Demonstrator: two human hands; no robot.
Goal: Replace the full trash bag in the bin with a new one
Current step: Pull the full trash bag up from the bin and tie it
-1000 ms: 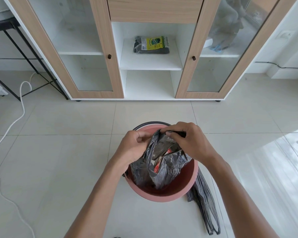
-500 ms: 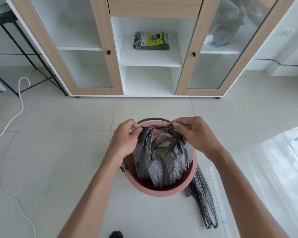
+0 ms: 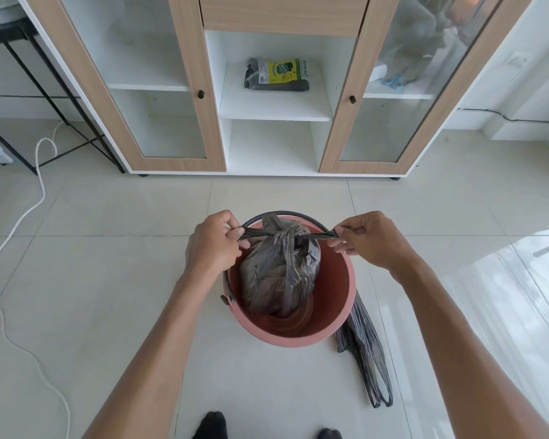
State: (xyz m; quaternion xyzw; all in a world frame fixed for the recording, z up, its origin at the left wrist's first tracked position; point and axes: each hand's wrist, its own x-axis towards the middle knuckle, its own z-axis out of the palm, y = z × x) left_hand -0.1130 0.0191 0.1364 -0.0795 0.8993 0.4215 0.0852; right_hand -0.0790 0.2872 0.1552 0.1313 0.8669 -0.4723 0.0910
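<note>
While a white cable (image 3: 29, 213) trails over the floor tiles well out to the left, the left hand (image 3: 214, 245) is closed, pinching one drawn-out end of the full trash bag (image 3: 279, 270). The bag sits between the hands, inside the pink bin (image 3: 339, 299), its neck knotted — the two ends stretched taut sideways. The right hand (image 3: 366, 239) pinches the other end between thumb and fingers. Below and beside the right forearm, a folded new bag (image 3: 366, 359) lies flat on the tiles, touching the bin's base. Beyond both hands, a pack of bags (image 3: 278, 74) rests on the cabinet's open shelf (image 3: 276, 106).
</note>
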